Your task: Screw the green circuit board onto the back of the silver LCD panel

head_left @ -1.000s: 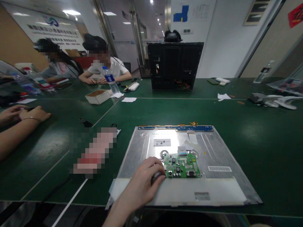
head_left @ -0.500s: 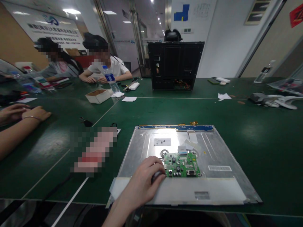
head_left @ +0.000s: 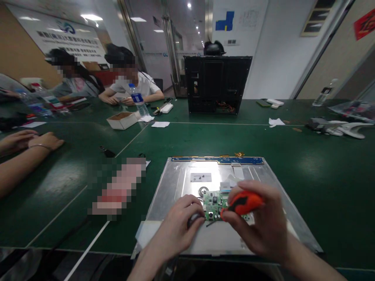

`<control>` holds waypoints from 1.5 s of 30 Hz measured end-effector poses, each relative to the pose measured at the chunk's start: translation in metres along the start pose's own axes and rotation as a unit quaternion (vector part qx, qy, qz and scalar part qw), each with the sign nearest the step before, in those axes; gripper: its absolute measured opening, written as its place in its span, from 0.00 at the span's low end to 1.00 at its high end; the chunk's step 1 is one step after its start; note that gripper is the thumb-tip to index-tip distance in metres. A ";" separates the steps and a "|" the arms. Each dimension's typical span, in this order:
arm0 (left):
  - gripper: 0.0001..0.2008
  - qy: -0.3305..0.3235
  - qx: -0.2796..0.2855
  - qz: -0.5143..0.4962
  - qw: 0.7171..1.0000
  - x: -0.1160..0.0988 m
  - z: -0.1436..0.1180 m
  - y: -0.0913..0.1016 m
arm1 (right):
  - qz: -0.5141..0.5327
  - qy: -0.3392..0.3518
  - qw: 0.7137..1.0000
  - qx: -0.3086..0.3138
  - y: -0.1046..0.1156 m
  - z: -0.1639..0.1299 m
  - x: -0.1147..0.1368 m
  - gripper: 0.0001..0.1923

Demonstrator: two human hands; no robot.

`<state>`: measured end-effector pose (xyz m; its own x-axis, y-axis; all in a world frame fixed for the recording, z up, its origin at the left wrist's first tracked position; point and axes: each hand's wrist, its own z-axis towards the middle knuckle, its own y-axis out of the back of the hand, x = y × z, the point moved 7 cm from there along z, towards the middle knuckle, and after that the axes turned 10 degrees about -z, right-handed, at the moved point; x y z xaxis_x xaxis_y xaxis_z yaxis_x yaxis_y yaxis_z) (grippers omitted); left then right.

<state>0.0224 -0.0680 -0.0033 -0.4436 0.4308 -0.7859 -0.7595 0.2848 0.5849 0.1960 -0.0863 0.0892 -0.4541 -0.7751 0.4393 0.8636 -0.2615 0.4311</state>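
A green circuit board (head_left: 211, 201) lies on the back of a silver display panel (head_left: 175, 183) on the table in front of me. My left hand (head_left: 184, 222) is curled at the board's left edge, thumb and fingertips pinched at its lower left corner; a dark patch shows in the gap between them. My right hand (head_left: 263, 222) grips a screwdriver (head_left: 246, 203) by its orange and black handle, above the right part of the board, which it hides. The thin dark shaft points down and left, its end near the board's lower edge.
Beyond the panel stands a black monitor housing (head_left: 218, 84). An open small box (head_left: 122, 121) and a water bottle (head_left: 138, 99) are at the far left. Another person's arm (head_left: 20, 166) rests at left. A grey and white tool (head_left: 336, 128) lies at right.
My right hand has come into view from the right with the screwdriver and is now over the circuit board. My left hand has stayed at the board's left edge.
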 end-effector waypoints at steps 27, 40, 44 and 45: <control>0.07 -0.013 0.001 -0.001 1.000 0.000 0.000 -0.001 | 0.036 0.047 0.995 0.076 -0.050 0.007 -0.027 0.28; 0.09 -0.006 0.009 -0.017 1.000 0.001 -0.001 -0.002 | 0.004 0.143 0.990 -0.007 -0.048 0.002 -0.013 0.27; 0.09 -0.005 0.011 -0.016 1.000 0.001 -0.001 -0.002 | 0.025 0.150 0.988 0.010 -0.049 0.003 -0.012 0.27; 0.10 -0.004 0.012 -0.016 1.000 0.000 0.000 -0.002 | 0.030 0.153 0.988 0.015 -0.049 0.003 -0.011 0.28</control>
<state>0.0239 -0.0688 -0.0046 -0.4153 0.4286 -0.8024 -0.7617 0.3184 0.5643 0.1581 -0.0635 0.0658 -0.3104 -0.9277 0.2077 0.8780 -0.1960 0.4367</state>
